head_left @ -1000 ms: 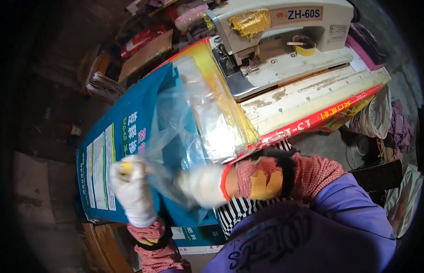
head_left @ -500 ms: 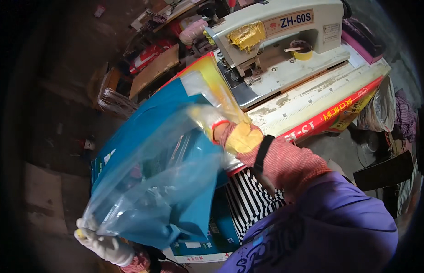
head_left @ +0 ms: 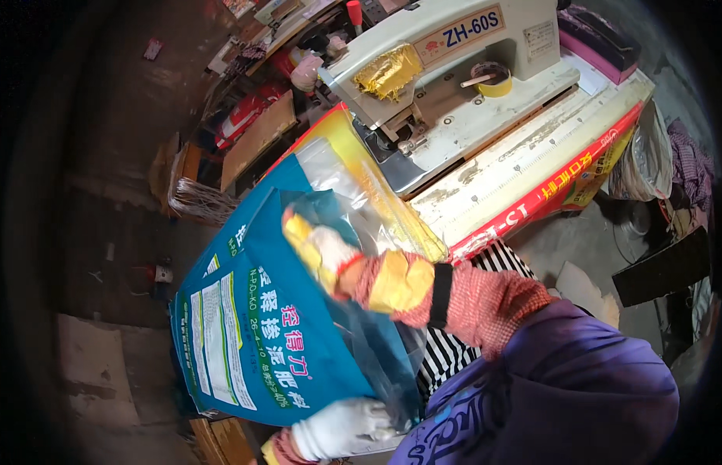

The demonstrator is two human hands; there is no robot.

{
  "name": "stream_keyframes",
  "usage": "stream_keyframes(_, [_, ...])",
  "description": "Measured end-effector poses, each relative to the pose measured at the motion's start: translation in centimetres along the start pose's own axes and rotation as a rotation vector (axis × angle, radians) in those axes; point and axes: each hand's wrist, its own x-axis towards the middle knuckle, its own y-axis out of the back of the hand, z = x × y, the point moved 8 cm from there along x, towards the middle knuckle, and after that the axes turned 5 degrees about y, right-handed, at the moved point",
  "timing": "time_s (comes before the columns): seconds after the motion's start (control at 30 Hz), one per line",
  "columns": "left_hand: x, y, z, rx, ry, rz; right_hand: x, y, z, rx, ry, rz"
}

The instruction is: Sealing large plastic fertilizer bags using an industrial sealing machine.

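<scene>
1. Holding a clear plastic liner bag (head_left: 353, 232) with my right hand (head_left: 318, 252), which wears a white glove with yellow-tipped fingers; the fingers are curled and closed on the film near the bag's upper part.
2. My right forearm crosses from lower right in a red-and-white knit sleeve with a yellow cuff and a black band, over a purple garment.
3. My left hand (head_left: 342, 426), also in a white glove, sits at the lower edge, fingers wrapped around the bottom corner of the liner where it meets the blue sack (head_left: 252, 333).
4. The blue sack, woven and printed with white panels and a yellow border at its top, lies tilted from lower left to upper right, its top end reaching the sewing machine (head_left: 446, 70).
5. The liner lies over the sack's right half; whether it sits inside the sack's mouth or only on top, I cannot tell.
6. The cream sewing machine stands on a worn, pale table (head_left: 516, 163) with a red printed strip along its front edge.
7. A roll of yellow tape (head_left: 493, 77) rests on the machine bed.
</scene>
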Motion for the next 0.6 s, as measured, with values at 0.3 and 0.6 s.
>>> stream_keyframes(0.3, [3.4, 23.2, 5.0, 1.222, 0.266, 0.812, -2.7, -0.7, 4.3, -3.279, 0.807, -0.333])
stream_keyframes(0.6, [8.1, 19.9, -4.1, 1.095, 0.415, 0.357, -6.5, 1.9, 4.0, -3.604, -0.112, 0.15])
